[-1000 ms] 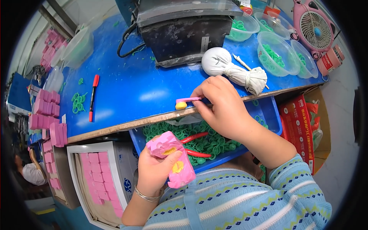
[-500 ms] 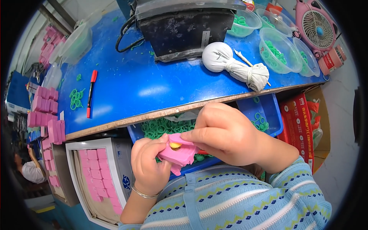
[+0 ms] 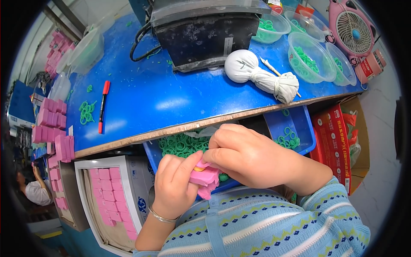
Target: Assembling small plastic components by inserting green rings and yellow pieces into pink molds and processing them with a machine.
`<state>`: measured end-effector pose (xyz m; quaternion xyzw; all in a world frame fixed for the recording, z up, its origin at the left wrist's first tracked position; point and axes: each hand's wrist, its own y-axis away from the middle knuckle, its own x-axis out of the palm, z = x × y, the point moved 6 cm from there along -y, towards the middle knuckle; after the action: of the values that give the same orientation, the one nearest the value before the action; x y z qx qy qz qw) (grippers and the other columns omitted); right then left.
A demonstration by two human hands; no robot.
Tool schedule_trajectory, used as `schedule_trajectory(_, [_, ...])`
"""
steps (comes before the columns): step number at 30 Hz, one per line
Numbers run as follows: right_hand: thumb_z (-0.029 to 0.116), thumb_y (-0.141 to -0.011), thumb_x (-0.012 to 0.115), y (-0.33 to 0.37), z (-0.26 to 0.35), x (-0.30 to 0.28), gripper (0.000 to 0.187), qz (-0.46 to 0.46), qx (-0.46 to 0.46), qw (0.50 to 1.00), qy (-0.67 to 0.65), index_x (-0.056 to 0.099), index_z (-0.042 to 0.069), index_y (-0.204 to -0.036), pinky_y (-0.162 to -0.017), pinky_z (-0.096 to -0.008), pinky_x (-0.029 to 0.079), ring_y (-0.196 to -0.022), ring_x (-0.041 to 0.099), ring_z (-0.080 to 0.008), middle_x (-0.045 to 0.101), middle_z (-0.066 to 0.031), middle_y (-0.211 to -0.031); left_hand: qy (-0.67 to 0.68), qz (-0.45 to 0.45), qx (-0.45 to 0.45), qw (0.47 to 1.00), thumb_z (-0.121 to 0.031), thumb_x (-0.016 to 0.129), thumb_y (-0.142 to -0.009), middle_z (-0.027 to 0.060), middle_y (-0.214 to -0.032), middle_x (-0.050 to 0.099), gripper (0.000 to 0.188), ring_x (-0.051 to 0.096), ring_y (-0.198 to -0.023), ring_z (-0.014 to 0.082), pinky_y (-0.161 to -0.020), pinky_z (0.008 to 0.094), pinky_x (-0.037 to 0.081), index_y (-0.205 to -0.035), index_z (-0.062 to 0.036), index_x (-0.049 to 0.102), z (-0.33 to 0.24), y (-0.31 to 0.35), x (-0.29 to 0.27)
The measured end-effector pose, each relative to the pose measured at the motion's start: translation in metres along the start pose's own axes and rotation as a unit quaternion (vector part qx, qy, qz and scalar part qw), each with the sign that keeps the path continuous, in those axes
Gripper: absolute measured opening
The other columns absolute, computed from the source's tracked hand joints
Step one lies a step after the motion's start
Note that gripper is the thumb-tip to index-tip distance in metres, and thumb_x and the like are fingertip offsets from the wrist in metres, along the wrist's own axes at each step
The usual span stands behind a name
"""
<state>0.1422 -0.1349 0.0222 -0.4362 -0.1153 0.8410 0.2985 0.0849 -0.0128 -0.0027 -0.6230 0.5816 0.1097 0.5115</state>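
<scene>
Both hands work on a pink rubber mold [image 3: 204, 177], held low in front of me over a blue tray [image 3: 309, 129]. Fingers and thumb of my left hand [image 3: 173, 182] are closed round its left side, and a metal bangle sits on that wrist. My right hand [image 3: 246, 156] pinches the mold's top edge, its fingertips partly hidden behind the knuckles. Between the mold's parted faces a small yellow piece [image 3: 199, 168] shows, mostly covered. Ragged pink edges hang at the bottom. Many green ring-shaped pieces [image 3: 182, 144] lie in the tray.
The blue table [image 3: 162, 92] carries a black machine [image 3: 203, 38], a white cloth bundle [image 3: 259, 75], a red-and-black marker [image 3: 103, 107] and bowls of green rings [image 3: 310, 62]. Left stands a white-framed box of pink blocks [image 3: 107, 188]; right, a red carton [image 3: 336, 150]. Another person [image 3: 37, 190] sits far left.
My hands have drawn closer together over the mold. My right fingers have come further over its top, and less of the yellow piece shows.
</scene>
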Motion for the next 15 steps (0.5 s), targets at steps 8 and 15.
schedule_trajectory(8, [0.025, -0.072, 0.064, 0.0, 0.007, 0.011, 0.028, -0.035, -0.006, 0.997, 0.074, 0.055, 0.001, -0.083, -0.066, -0.0338, 0.039, -0.073, 0.047, -0.0252, 0.045, -0.0097, -0.076, 0.06, -0.009, -0.048, 0.997, -0.001, 0.062, -0.06, 0.0084, -0.07, 0.053, 0.031, 0.048, -0.063, 0.025, -0.057, 0.0324, 0.039, -0.09, 0.0, 0.06, 0.009, 0.003, 0.004])
schedule_trajectory(15, [0.035, -0.079, 0.059, 0.006, -0.005, 0.033, 0.033, -0.102, 0.019, 0.987, 0.122, 0.055, 0.002, -0.077, -0.059, -0.0356, 0.041, -0.065, 0.049, -0.0271, 0.051, -0.0122, -0.076, 0.112, 0.072, -0.08, 0.988, -0.006, 0.068, -0.06, 0.0121, -0.071, 0.054, 0.03, 0.052, -0.063, 0.0291, -0.059, 0.0358, 0.043, -0.089, 0.0002, 0.06, 0.006, 0.005, 0.016])
